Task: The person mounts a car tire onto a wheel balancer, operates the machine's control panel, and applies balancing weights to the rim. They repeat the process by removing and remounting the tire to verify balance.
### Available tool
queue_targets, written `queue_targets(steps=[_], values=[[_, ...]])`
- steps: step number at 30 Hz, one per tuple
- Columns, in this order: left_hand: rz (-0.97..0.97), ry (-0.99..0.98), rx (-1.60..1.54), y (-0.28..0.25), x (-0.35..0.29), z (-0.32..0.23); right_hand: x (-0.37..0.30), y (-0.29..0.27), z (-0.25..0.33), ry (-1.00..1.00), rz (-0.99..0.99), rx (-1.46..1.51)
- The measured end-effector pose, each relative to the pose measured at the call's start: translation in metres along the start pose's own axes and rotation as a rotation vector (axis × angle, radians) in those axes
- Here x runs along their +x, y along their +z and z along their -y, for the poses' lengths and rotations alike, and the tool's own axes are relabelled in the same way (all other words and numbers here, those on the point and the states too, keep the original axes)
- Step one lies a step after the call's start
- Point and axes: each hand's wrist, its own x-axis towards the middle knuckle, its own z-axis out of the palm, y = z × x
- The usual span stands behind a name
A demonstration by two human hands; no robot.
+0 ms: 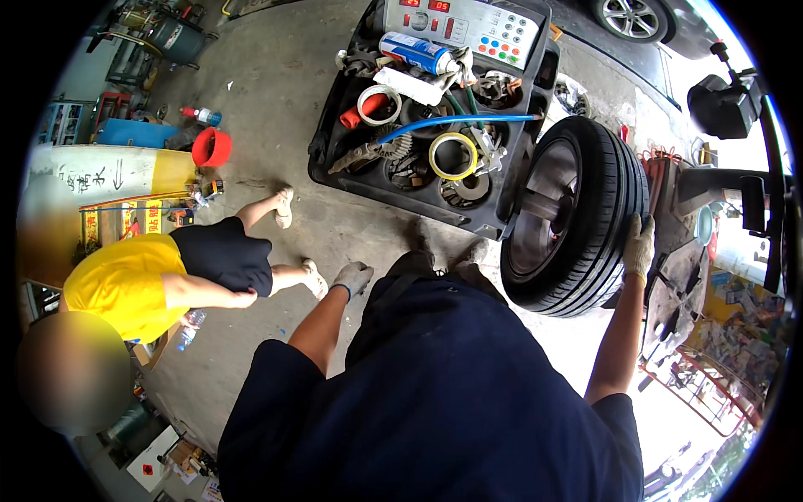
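Observation:
A car wheel (575, 219) with a black tyre and grey rim stands upright on the shaft of a wheel balancer, right of my body. My right hand (640, 245), in a pale work glove, lies on the tread at the tyre's outer side, its fingers stretched out along the rubber. Low on my left hangs my gloved left hand (354, 278), away from the wheel. Its fingers are curled in, and the palm side is hidden, so I cannot see whether anything is in it.
The balancer's tray (335, 155) holds a spray can (416, 52), a tape roll (452, 156), a blue tube (452, 120) and metal cones. Behind them is a lit control panel (468, 25). At left stands a person in a yellow shirt (125, 280), near a red bucket (212, 147).

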Motion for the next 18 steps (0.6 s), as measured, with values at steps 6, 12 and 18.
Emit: queue_targets(steps=[6,12,18], values=[[0.012,0.003,0.004,-0.001,0.001,0.000,-0.036,0.017,-0.022,-0.055,-0.090,0.163],[-0.054,-0.006,0.040,-0.001,-0.024,-0.007,0.033,0.018,0.000,-0.051,-0.011,0.059],[-0.081,0.035,0.113,-0.010,0.004,0.021,0.092,0.022,-0.001,-0.116,0.097,-0.021]])
